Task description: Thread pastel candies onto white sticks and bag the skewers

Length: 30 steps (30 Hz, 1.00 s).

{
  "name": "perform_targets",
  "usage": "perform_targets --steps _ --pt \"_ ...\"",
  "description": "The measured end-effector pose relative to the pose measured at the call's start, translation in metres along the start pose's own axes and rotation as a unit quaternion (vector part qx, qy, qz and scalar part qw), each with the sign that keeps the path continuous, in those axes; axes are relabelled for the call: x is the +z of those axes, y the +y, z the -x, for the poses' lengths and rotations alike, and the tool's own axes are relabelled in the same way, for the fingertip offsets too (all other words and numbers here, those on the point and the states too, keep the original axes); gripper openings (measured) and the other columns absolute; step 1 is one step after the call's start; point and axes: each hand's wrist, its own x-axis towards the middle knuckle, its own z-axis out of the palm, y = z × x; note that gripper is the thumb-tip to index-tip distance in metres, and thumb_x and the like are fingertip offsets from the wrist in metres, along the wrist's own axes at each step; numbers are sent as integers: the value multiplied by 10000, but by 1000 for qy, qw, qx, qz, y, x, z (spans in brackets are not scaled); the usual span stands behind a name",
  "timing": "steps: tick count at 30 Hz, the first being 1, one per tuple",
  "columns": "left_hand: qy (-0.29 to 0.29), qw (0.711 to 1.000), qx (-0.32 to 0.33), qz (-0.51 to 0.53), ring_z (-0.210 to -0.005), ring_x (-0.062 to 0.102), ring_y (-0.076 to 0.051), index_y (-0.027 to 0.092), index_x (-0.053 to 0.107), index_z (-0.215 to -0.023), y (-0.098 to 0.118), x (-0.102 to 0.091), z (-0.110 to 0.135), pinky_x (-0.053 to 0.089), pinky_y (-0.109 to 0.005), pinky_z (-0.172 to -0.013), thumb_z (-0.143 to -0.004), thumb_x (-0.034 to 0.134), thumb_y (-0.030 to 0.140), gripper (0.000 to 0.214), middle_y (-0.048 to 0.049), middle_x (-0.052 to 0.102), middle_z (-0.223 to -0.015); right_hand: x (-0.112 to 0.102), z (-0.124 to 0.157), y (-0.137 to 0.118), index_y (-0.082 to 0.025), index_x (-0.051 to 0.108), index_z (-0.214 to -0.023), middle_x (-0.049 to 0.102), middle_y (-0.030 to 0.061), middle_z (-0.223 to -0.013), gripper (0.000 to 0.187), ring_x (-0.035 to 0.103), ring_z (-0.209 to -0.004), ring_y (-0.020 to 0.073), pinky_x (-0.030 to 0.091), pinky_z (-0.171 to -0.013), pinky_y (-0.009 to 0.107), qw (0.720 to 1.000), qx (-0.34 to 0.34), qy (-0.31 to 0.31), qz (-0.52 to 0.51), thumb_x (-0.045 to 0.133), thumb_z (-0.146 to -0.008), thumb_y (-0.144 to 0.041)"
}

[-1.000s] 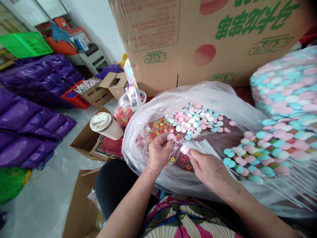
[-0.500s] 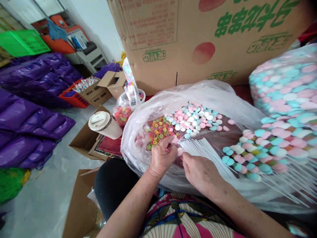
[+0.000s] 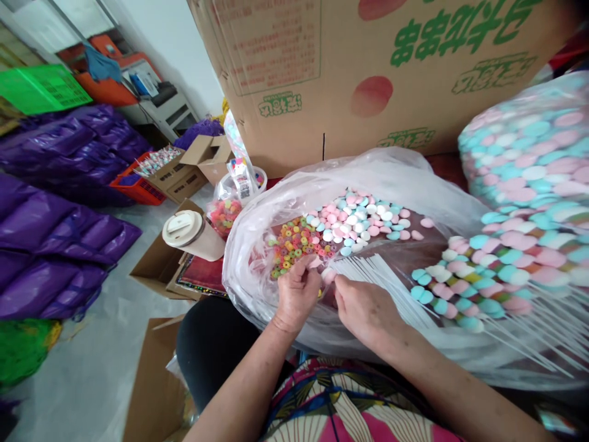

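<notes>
My left hand (image 3: 298, 293) is closed in a pinch, with a pink marshmallow (image 3: 315, 263) at its fingertips. Facing it, my right hand (image 3: 368, 310) pinches too, and another pink marshmallow (image 3: 328, 275) shows at its fingertips. Whether a stick runs through that piece is hidden. Beyond my left hand lie many small gummy rings (image 3: 294, 245) in yellow, red and green. Loose pink, blue and white marshmallows (image 3: 359, 218) are spread farther back. A bundle of white sticks (image 3: 381, 282) lies beside my right hand. Finished-looking skewers (image 3: 488, 276) of marshmallows and rings are piled at the right.
Clear plastic sheeting (image 3: 257, 313) rings the work area. A large cardboard box (image 3: 294, 129) stands behind it. At the right is a full bag of marshmallows (image 3: 529, 144). A lidded cup (image 3: 196, 236) stands at the left, with purple bundles (image 3: 59, 245) on the floor beyond.
My hands have shifted slightly left, and the pink piece by my right fingers shows more plainly between the hands. The whole view has turned a little.
</notes>
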Motion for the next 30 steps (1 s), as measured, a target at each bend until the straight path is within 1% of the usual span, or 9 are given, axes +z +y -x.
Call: perform_targets --steps 3,6,8,11,14,17,22,27,30 --pt "-45 998 4 50 -672 617 -126 200 705 -972 4 -5 2 498 -249 -725 -753 601 188 243 -3 701 -755 8 -7 3 -189 633 -985 702 86 -750 260 646 -659 210 316 -539 283 998 2 7 -68 398 -877 -165" --pt "-52 978 -85 184 -867 642 -165 220 670 -1001 19 -9 -2 496 -272 -820 -763 660 314 256 -36 700 -940 13 -13 9 -186 640 -871 673 47 -686 270 590 -600 154 355 -564 249 977 -7 28 -211 379 -911 -245" --pt "-37 928 -187 321 -845 648 -170 228 611 -1028 30 -8 -8 518 -284 -753 -770 649 425 327 -41 679 -957 15 -13 10 -188 602 -718 614 14 -596 293 524 -541 124 352 -551 228 958 -26 48 -283 393 -904 -278" --pt "-53 841 -291 453 -640 624 -145 186 566 -956 39 -4 -16 506 -265 -594 -751 639 480 365 -20 633 -757 16 -10 4 -188 529 -610 578 6 -573 294 474 -523 109 338 -536 221 945 -46 73 -316 406 -874 -231" --pt "-29 816 -317 483 -527 565 -108 168 544 -822 38 -2 -20 466 -232 -537 -727 643 388 259 29 547 -611 19 -4 -5 -181 548 -641 610 23 -614 287 510 -559 115 354 -561 221 949 -54 52 -306 384 -877 -182" --pt "15 826 -311 470 -482 498 -82 183 480 -709 35 1 -17 426 -217 -508 -755 582 396 240 53 464 -559 23 0 -10 -159 617 -780 680 65 -719 241 595 -656 143 392 -627 232 963 -53 16 -264 394 -860 -119" --pt "75 876 -275 389 -467 404 -70 208 354 -638 29 14 -4 382 -217 -497 -822 477 395 289 64 373 -552 30 -1 -16 -127 636 -1009 720 137 -936 276 666 -838 196 432 -725 259 970 -28 -20 -239 393 -879 -123" --pt "39 894 -295 335 -536 453 -79 204 418 -698 25 37 7 409 -217 -547 -817 515 415 262 50 437 -611 37 -7 -12 -148 640 -1000 722 129 -901 318 667 -797 187 442 -683 249 960 -4 -4 -281 336 -933 -212" --pt "-20 897 -292 331 -622 528 -97 194 504 -772 26 39 4 450 -230 -608 -827 535 418 233 18 536 -693 31 -7 11 -173 633 -948 707 78 -826 296 636 -721 164 442 -663 247 944 -5 18 -328 345 -918 -236"
